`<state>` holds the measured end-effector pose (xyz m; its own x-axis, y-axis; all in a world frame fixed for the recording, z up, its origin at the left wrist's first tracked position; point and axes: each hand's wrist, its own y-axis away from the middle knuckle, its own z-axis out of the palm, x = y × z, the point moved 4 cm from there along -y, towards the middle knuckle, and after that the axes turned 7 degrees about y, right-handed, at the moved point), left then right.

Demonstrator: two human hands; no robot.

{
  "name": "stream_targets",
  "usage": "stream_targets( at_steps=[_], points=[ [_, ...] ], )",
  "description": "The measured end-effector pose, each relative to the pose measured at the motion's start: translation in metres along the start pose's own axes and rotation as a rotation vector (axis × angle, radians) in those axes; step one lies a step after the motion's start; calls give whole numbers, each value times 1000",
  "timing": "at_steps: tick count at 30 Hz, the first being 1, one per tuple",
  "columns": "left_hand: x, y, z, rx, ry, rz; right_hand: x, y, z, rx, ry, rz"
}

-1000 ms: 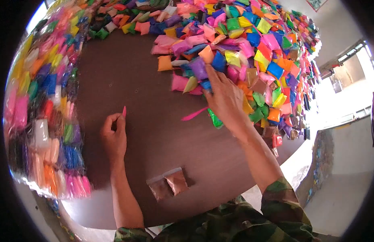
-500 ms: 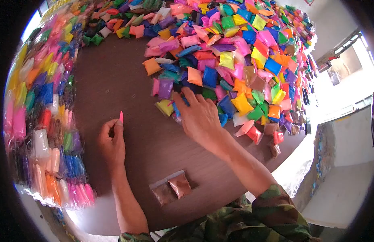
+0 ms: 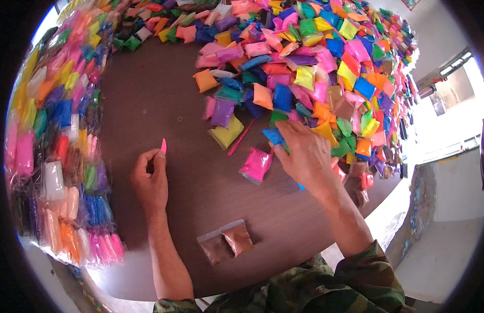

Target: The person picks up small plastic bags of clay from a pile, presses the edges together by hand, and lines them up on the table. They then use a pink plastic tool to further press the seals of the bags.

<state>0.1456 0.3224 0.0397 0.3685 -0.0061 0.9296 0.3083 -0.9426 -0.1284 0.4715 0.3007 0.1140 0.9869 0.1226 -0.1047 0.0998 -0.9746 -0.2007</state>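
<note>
My left hand (image 3: 152, 180) is raised over the brown table, thumb and fingertips pinched on a small pink pointed stick (image 3: 164, 146) whose tip sticks up. Most of the stick is hidden by the fingers. At the near edge of the big pile, my right hand (image 3: 307, 154) is bent around a blue packet (image 3: 274, 136), which shows between thumb and forefinger. A bright pink packet (image 3: 256, 164) lies apart on the table, left of that hand. Beyond it are a thin pink stick (image 3: 242, 137) and a yellow packet (image 3: 226, 132).
A heap of colourful packets (image 3: 304, 78) covers the far and right part of the table (image 3: 143, 104). Stacked long packets (image 3: 54, 180) line the left edge. Two joined brown packets (image 3: 238, 239) lie near the front edge.
My right hand has moved right and slightly nearer, with the blue packet beside its fingers. The bright pink packet and thin pink stick now show. My left hand keeps its pinch.
</note>
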Motion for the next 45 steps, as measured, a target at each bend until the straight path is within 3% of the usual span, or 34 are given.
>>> stream_targets(
  at_steps=[2, 8, 12, 16, 20, 26, 33, 36, 42, 45],
  points=[
    [1, -1, -1, 8, -26, 49, 1, -4, -6, -12, -24, 4],
    [-1, -2, -1, 10, -45, 69, 10, -39, -19, 243, 56, 1],
    [-6, -3, -1, 9, -54, 80, 13, -88, 0, 93, 102, 112],
    [2, -1, -1, 7, -31, 84, 17, -134, 19, 257, 110, 101],
    [6, 0, -1, 14, -29, 81, 12, -156, 32, 145, 34, -1],
    [1, 0, 1, 27, 11, 93, -24, -124, 36, 176, -65, -237],
    [7, 2, -1, 18, -16, 73, -31, -79, 26, 34, -16, -266],
    [-1, 1, 0, 6, 10, 59, -26, -58, 23, 104, -27, -339],
    [1, 1, 0, 26, -11, 111, -21, -40, 6, 4, -220, -268],
    [1, 1, -1, 14, -12, 38, -6, -48, 3, 110, -239, -223]
  ],
)
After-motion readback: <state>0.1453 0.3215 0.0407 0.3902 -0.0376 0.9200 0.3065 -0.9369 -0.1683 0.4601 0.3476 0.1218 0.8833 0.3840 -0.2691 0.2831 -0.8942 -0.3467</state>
